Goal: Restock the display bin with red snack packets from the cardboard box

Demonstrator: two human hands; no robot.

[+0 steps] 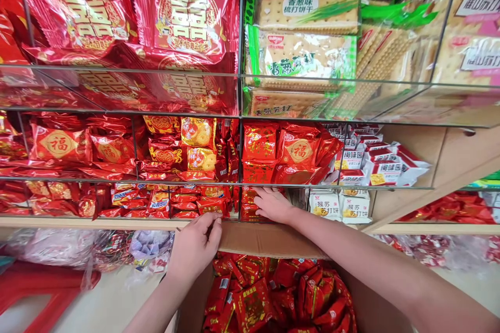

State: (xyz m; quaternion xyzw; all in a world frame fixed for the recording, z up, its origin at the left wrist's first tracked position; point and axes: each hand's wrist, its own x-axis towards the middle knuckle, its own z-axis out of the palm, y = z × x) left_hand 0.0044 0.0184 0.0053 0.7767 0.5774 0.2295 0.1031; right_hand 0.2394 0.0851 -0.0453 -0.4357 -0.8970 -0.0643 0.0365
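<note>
My right hand (271, 204) reaches into a lower shelf bin, its fingers spread over the red packets (248, 196) there. Just left of it, my left hand (199, 239) is at the shelf's front edge, with thumb and fingers bent close together beside the box flap; whether it pinches anything cannot be made out. Below both hands is an open cardboard box (255, 239), holding many small red wrapped packets (253, 304).
Clear-fronted bins above hold large red packages (183, 23) and green-edged cracker packs (308, 57). White packets (355, 205) lie right of my right hand. A red stool (47, 291) stands lower left; plastic bags (58, 250) lie under the shelf.
</note>
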